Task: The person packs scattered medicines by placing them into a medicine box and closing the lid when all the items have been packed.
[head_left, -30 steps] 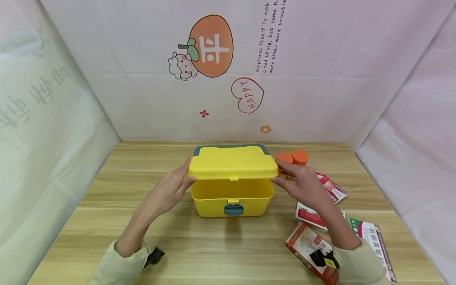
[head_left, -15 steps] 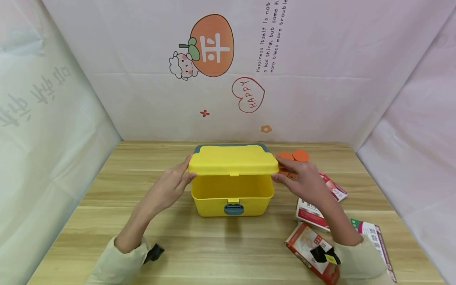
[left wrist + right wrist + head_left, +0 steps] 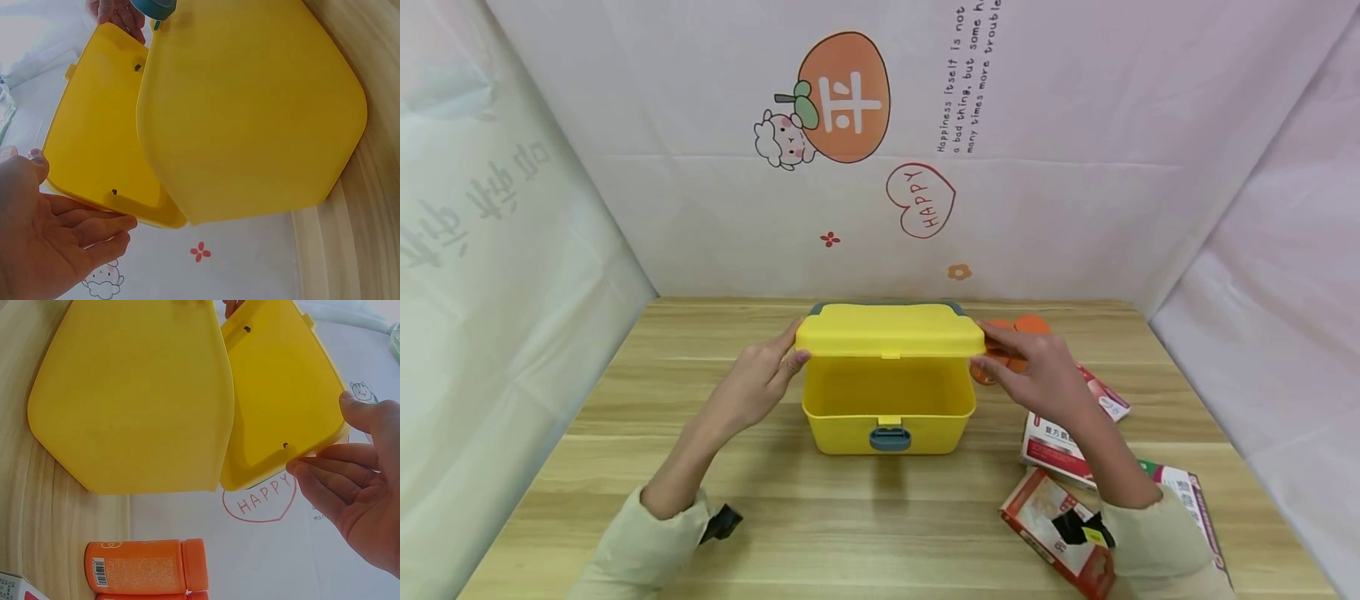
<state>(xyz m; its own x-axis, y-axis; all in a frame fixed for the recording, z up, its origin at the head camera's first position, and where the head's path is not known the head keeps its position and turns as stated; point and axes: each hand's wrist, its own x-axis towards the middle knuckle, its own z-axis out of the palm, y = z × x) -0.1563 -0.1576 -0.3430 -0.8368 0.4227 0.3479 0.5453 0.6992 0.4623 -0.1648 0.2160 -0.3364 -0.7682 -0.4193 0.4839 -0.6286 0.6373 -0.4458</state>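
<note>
A yellow storage box (image 3: 842, 437) with a blue-grey front latch (image 3: 890, 439) stands in the middle of the table. Its yellow lid (image 3: 890, 329) is partly raised, hinged at the back, and the inside appears through the gap. My left hand (image 3: 756, 383) holds the lid's left front corner, thumb at the front edge and fingers along the side. At the opposite corner my right hand (image 3: 1041, 375) grips the lid the same way. Both wrist views show the lid's underside (image 3: 94, 119) tilted away from the box, with thumb and fingertips at its rim.
Orange bottles (image 3: 140, 567) stand right of the box, partly behind my right hand. Several medicine cartons lie on the right: a red-and-white one (image 3: 1052, 446), a red-brown one (image 3: 1056, 525) and a green-and-purple one (image 3: 1187, 500). A printed white cloth (image 3: 1037, 225) hangs behind the table.
The lid's front edge has risen steadily and the gap above the box has widened. Both hands have moved up slightly with it; the box has stayed in place.
</note>
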